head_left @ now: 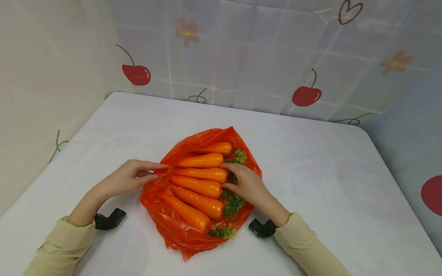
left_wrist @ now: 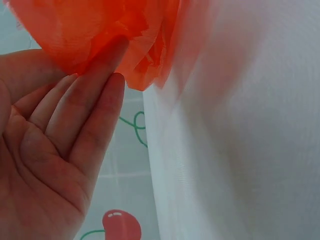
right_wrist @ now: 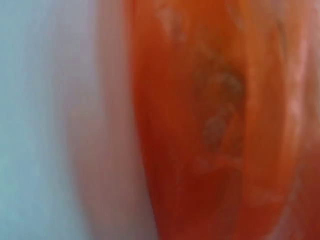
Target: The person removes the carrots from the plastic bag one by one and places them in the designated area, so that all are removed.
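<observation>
Several orange carrots (head_left: 200, 174) lie side by side, fanned out on a spread red plastic bag (head_left: 203, 245). Their leafy green tops (head_left: 232, 203) point right. My left hand (head_left: 129, 176) is at the bag's left edge, its fingers mostly straight and touching the plastic. In the left wrist view, the translucent bag (left_wrist: 100, 30) partly covers the fingertips. My right hand (head_left: 250, 184) reaches over the leafy ends, thumb and fingers apart beside the ends of the middle carrots. The right wrist view is blurred; orange-red plastic (right_wrist: 190, 125) fills much of it.
A white-covered table (head_left: 328, 172) lies beneath the bag, with a hanging sheet (head_left: 241, 57) printed with cherries and flowers along its back edge. Black wrist pieces (head_left: 110, 219) stick out beside both cuffs. A pale sheet (head_left: 45, 76) hangs at the left.
</observation>
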`<state>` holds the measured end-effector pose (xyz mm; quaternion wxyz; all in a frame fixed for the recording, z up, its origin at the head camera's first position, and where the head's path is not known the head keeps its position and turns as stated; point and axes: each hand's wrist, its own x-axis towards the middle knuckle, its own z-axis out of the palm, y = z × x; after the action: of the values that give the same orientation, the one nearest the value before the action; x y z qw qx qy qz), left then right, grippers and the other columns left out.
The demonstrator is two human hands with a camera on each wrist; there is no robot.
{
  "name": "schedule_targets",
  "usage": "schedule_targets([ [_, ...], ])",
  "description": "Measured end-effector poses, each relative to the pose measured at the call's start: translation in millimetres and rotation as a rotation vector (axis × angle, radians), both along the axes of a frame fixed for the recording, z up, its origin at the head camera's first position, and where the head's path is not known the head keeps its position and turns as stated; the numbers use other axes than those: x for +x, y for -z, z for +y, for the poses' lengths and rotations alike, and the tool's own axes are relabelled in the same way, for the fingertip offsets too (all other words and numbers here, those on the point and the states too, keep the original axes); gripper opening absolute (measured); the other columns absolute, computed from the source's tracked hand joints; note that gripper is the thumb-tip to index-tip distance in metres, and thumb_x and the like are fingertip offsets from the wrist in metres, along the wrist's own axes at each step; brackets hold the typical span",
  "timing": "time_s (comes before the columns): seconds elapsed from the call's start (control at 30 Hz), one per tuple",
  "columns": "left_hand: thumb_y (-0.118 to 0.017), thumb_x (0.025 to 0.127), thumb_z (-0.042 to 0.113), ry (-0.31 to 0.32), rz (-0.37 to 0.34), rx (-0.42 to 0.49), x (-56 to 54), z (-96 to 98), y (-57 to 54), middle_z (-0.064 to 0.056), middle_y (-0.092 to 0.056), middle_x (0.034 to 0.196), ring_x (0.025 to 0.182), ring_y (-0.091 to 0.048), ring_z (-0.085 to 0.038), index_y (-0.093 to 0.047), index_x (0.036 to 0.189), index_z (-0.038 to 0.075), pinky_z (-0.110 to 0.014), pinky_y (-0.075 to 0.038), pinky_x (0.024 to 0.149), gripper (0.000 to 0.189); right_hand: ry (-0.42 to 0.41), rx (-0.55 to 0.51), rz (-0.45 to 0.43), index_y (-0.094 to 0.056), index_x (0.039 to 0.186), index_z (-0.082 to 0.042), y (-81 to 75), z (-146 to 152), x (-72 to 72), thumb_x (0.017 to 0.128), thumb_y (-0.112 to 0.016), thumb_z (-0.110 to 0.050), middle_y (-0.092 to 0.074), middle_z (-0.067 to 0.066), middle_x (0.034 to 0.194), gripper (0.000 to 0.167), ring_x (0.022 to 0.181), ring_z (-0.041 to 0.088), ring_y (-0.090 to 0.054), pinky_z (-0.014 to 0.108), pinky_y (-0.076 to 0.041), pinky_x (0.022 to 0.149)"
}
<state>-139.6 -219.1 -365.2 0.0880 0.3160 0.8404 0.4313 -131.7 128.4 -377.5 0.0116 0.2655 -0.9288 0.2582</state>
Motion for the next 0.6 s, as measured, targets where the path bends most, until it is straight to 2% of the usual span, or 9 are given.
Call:
schedule_targets([
  [0.33,-0.063,0.087,-0.003,-0.015,-0.015,0.027,0.9,-0.3,-1.2,-0.013,-0.064,0.11,0.064,-0.052,-0.013,-0.064,0.117,-0.001,-0.023,-0.044,0.055,0.031,0.007,-0.042,0.003,-0.058,0.125,-0.013,3.5,0.4,-1.4,0.08,-0.076,-0.026,-0.059,0.003,0.122,0.05,0.11,0.019,-0.054,0.036,-0.043,0.09],
  [0.6,-0.063,0.087,-0.003,-0.013,-0.023,0.033,1.0,0.1,-1.6,-0.013,-0.064,0.111,0.072,-0.057,-0.014,-0.064,0.117,-0.002,-0.024,-0.048,0.059,0.031,-0.012,-0.135,-0.039,-0.059,0.123,-0.011,-4.3,3.7,-1.4,0.081,-0.075,-0.024,-0.059,0.002,0.121,0.047,0.11,0.017,-0.054,0.036,-0.042,0.091],
])
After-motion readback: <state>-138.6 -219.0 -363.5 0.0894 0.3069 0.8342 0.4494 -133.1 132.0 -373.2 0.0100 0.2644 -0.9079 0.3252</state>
